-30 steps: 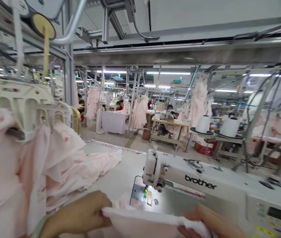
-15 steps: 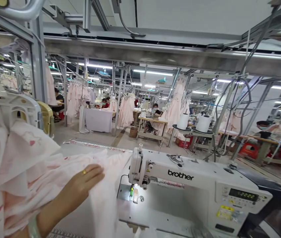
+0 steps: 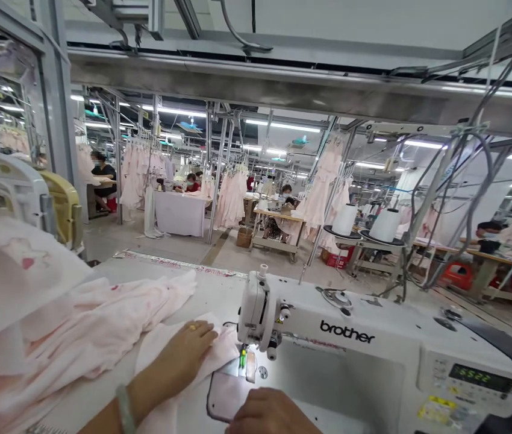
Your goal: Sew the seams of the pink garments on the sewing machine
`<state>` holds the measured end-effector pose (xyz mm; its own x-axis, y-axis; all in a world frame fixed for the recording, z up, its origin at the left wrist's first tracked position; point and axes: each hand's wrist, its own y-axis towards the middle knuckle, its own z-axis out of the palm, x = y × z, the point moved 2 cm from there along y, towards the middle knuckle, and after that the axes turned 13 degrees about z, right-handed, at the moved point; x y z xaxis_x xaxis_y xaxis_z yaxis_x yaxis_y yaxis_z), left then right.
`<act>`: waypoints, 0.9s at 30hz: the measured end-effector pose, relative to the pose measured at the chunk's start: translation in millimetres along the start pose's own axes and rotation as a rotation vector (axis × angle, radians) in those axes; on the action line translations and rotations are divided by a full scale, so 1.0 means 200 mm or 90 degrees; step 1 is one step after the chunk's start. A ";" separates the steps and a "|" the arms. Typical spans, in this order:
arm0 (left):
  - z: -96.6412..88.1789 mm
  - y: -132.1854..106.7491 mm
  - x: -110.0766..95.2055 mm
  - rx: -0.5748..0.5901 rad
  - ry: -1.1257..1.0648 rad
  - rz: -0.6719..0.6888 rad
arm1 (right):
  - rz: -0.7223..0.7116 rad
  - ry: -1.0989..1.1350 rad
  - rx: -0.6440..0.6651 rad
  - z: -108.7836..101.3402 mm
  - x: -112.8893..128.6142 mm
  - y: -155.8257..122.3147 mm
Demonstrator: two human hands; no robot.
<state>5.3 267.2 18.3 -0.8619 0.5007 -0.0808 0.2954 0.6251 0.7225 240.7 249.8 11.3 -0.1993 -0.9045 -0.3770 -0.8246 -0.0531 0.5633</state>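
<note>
My left hand (image 3: 182, 357), with a ring and a pale bangle, is closed on a pale pink fabric piece (image 3: 226, 349) just left of the sewing machine's needle area. The fabric's corner reaches toward the presser foot (image 3: 243, 357). My right hand (image 3: 270, 412) is at the bottom edge, in front of the needle plate (image 3: 225, 395), with its fingers curled; whether anything is in them is hidden. The white sewing machine (image 3: 346, 330) has its lamp lit. To the left, a heap of pale pink printed cloth (image 3: 115, 319) lies on the table.
White and yellow plastic frames (image 3: 59, 205) stand at the left beside draped cloth. Thread cones (image 3: 345, 218) stand behind the machine, near hanging cables (image 3: 452, 181). A metal beam (image 3: 256, 84) crosses overhead. Other people sit at sewing tables beyond, among hanging pink garments (image 3: 231, 196).
My left hand has moved right and slightly down, bringing the fabric piece nearer the needle. My right hand has come into view at the bottom. The camera view has shifted a little.
</note>
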 end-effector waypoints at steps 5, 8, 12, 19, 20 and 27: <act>0.18 0.07 0.02 0.019 0.173 0.070 | 0.004 -0.059 -0.009 -0.06 -0.06 0.00; 0.11 -0.05 -0.02 -0.015 0.317 0.208 | 0.002 -0.029 -0.103 -0.08 -0.07 -0.01; 0.01 -0.22 -0.11 -0.086 0.452 0.395 | -0.012 0.001 -0.125 -0.05 -0.07 -0.01; 0.10 -0.17 0.00 -0.067 0.411 0.338 | -0.005 -0.048 -0.101 0.02 -0.08 -0.06; 0.10 -0.13 0.04 -0.051 0.380 0.297 | 0.017 -0.044 -0.093 0.01 -0.09 -0.07; 0.00 0.20 0.36 -0.029 0.179 -0.005 | 0.145 0.008 -0.041 -0.04 -0.12 -0.09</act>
<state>-45.3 329.1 41.0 -0.9464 0.3066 0.1021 0.2749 0.5978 0.7530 265.5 269.7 16.6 -0.3696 -0.9014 -0.2254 -0.7235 0.1270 0.6785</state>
